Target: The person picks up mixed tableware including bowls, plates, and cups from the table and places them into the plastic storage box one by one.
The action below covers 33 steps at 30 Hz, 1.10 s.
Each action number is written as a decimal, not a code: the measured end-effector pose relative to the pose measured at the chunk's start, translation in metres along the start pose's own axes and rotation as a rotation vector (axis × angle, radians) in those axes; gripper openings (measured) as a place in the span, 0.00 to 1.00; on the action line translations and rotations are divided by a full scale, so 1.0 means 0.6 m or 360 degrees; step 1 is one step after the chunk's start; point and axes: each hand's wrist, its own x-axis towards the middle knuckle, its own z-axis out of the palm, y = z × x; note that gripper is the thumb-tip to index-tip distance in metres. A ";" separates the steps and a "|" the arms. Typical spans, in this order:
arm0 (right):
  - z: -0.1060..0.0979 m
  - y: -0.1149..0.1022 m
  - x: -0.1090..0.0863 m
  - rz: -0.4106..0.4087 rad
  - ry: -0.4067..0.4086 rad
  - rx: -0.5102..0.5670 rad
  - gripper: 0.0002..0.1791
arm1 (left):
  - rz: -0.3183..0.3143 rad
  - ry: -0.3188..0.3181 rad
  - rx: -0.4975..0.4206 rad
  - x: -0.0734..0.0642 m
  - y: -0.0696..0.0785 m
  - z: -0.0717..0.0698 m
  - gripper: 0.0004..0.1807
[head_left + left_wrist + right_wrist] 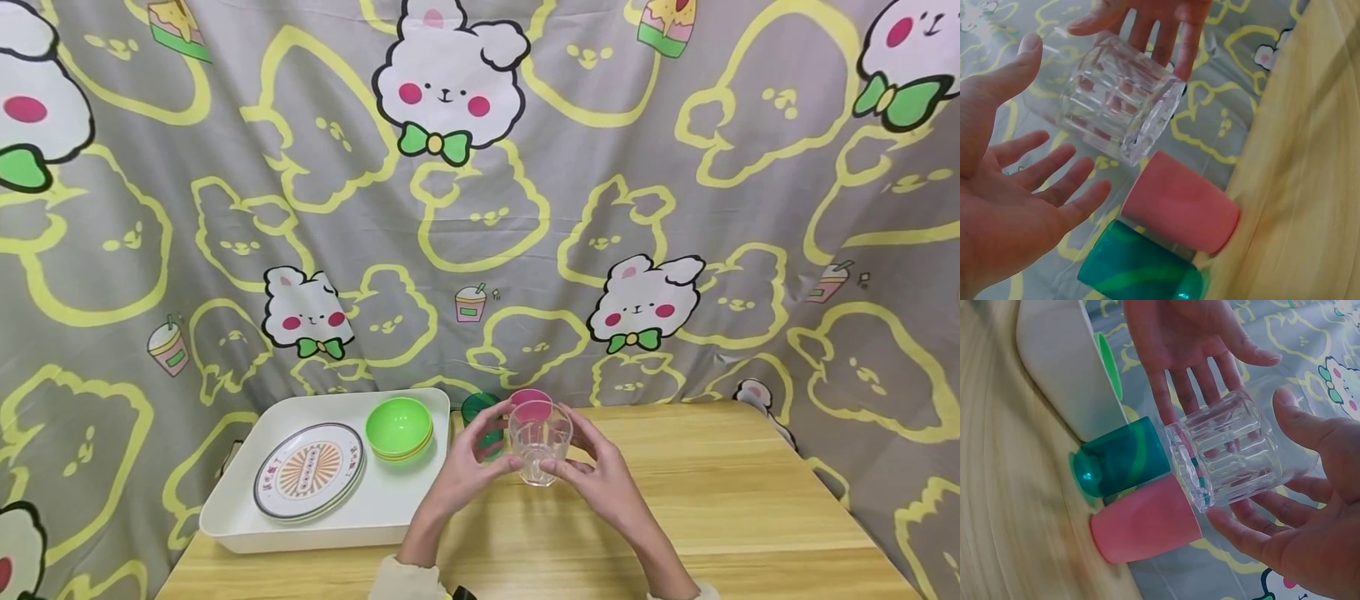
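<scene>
A clear faceted drinking glass (538,433) is held up above the table between both hands, its mouth tilted toward the head camera. The left hand (474,458) is at its left side, with the thumb in front and the fingers spread behind. At the other side, the right hand (596,467) holds it the same way, thumb across the front. The right wrist view shows the right hand's fingers (1241,531) by the glass's thick base. Behind the glass stand a pink cup (1179,203) and, to its left, a translucent green cup (1124,456), both on the table.
A white tray (322,540) stands on the left of the wooden table (750,500). It holds a stack of patterned plates (311,471) and stacked bowls (399,427), green on top. A grey cartoon-print curtain (480,225) hangs behind the table.
</scene>
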 end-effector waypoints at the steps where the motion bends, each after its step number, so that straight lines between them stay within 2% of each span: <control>1: 0.000 -0.001 0.000 -0.0001 -0.0004 0.0010 0.45 | -0.0007 -0.0001 -0.0009 0.000 0.001 0.001 0.39; 10: 0.005 -0.006 0.000 -0.0009 -0.0072 0.0075 0.43 | -0.0064 -0.0011 -0.0055 0.001 0.002 0.007 0.43; 15: 0.006 -0.004 0.002 -0.0020 -0.0091 0.0065 0.41 | -0.0058 -0.0020 -0.0061 0.002 0.002 0.007 0.41; 25: 0.007 -0.003 0.000 0.0005 -0.0125 0.0075 0.43 | -0.0128 -0.0056 -0.0125 0.000 0.003 0.004 0.40; 33: 0.009 -0.005 -0.001 0.0029 -0.0167 0.0110 0.42 | -0.0164 -0.0036 -0.0098 -0.003 0.008 0.001 0.38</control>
